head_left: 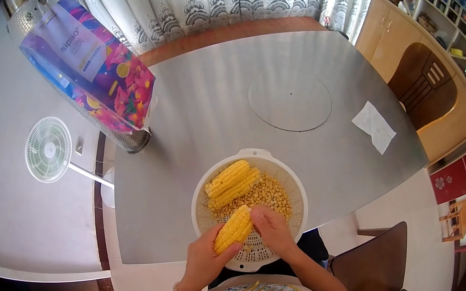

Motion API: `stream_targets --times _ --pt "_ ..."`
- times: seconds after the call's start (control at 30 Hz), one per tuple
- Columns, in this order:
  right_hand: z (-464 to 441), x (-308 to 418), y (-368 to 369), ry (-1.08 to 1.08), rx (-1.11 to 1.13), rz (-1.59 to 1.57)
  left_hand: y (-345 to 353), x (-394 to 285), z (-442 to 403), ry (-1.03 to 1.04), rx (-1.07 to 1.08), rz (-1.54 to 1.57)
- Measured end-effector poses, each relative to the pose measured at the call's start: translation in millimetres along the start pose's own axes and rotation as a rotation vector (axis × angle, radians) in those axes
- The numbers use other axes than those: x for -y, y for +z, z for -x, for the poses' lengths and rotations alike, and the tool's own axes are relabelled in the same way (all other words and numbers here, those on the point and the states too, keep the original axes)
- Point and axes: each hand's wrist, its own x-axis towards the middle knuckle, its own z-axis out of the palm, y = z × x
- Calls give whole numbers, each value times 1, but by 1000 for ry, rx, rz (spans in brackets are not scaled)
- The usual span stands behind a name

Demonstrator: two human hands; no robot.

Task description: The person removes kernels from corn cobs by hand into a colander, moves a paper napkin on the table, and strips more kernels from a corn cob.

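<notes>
A yellow corn cob (233,229) is held over a white colander (301,198) close to my body. My left hand (206,260) wraps round the cob's lower part. At its upper tip, my right hand (273,230) is closed, with thumb and fingers pressed against the cob. Corn cobs (232,182) lie side by side at the colander's left. Loose kernels (269,195) are heaped beside them, and part of the colander's slotted bottom shows under my hands.
A grey table (203,100) bears a round glass disc (290,102), a white tissue (374,127) and, at the left, a colourful bag (96,61) in a mesh basket. A fan (49,149) stands left; brown chairs (375,258) are at the right.
</notes>
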Motion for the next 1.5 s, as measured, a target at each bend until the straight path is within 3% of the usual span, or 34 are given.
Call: stream_targets --times 0.3,0.4,0.63,0.73,0.8,0.93,1.03,1.23,1.3,1.33,1.43,1.5 --pt "1 -1 5 -17 28 -148 0 0 -1 -88 33 152" --pt "2 -3 8 -2 -19 -256 0 4 -2 4 -41 64" --pt "0 -11 6 -28 35 -170 -1 -7 0 -96 4 39" --pt "3 -3 8 57 -8 -319 -1 -1 -1 -4 -33 -108" --pt "3 7 6 -54 3 -257 -3 4 -4 305 -192 -384" --pt "2 2 2 -97 62 -268 -6 2 -4 337 -248 -431" --pt "6 11 -4 60 134 -229 -9 -4 -7 420 -336 -657" --pt "10 4 2 -90 103 -308 -15 4 -16 469 -370 -783" --pt "9 5 -3 -99 207 67 -16 4 -18 574 -356 -872" --pt "9 6 -3 -100 207 66 -15 4 -19 575 -356 -873" --pt "9 8 0 45 213 -27 -2 3 -21 532 -504 -809" --pt "9 0 6 62 63 -384 9 1 -23 145 -582 213"
